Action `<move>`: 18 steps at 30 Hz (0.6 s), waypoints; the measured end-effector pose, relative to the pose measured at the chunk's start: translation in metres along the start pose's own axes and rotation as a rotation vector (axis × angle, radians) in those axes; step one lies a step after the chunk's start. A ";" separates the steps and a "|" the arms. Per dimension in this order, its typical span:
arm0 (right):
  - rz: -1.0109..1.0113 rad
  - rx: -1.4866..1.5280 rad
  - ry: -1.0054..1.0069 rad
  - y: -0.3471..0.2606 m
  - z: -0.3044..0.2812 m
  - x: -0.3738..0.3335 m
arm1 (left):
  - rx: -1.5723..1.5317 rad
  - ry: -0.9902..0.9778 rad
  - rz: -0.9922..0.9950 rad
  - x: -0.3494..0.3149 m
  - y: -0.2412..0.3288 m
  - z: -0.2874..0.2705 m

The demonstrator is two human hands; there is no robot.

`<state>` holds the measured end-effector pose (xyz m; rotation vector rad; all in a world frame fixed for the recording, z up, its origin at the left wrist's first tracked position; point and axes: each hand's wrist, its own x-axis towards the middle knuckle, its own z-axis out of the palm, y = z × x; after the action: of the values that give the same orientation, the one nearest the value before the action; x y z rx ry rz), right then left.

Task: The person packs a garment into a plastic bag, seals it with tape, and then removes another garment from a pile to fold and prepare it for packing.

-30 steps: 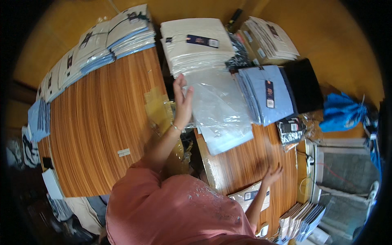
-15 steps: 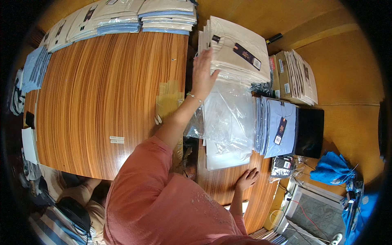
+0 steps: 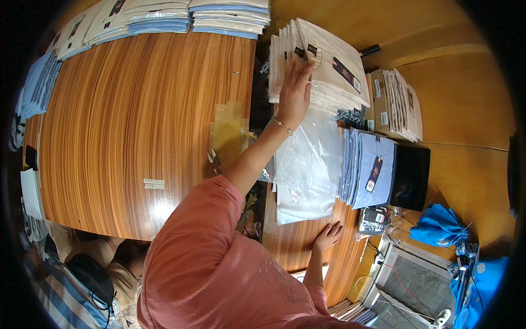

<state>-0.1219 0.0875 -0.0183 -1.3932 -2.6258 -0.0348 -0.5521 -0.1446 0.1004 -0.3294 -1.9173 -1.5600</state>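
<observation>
My left hand [image 3: 296,98] reaches forward to a tall stack of folded cream shirts [image 3: 329,55] in clear plastic. Its stretched fingers lie against the near left edge of the top shirts, by small dark collar labels; the thumb is hard to make out. A dark hang tag [image 3: 346,74] lies on the uppermost shirt, which sits askew to the right of those below. On the brown wooden table my right hand [image 3: 327,237] rests flat with its fingers out, holding nothing. Between the hands lies a pile of clear plastic bags [image 3: 307,170].
Folded blue shirts [image 3: 372,170] stand right of the bags, beside a black panel [image 3: 412,176]. Cartons [image 3: 379,101] and more cream shirts are behind. A wood-grain table [image 3: 137,109] at the left carries shirt stacks [image 3: 227,19] along its far edge. A seated person [image 3: 82,279] is at lower left.
My left hand has moved right and slightly forward along the stack. The top cream shirt has shifted right, and another collar label shows. My right hand stays on the table.
</observation>
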 end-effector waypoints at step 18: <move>-0.574 0.825 -0.016 -0.234 -0.133 0.181 | -0.098 -0.156 -0.146 -0.025 0.001 -0.046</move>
<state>-0.3959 0.0903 0.1552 -0.3645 -2.4657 0.8670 -0.5181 -0.1827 0.0907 -0.3690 -2.0266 -1.7737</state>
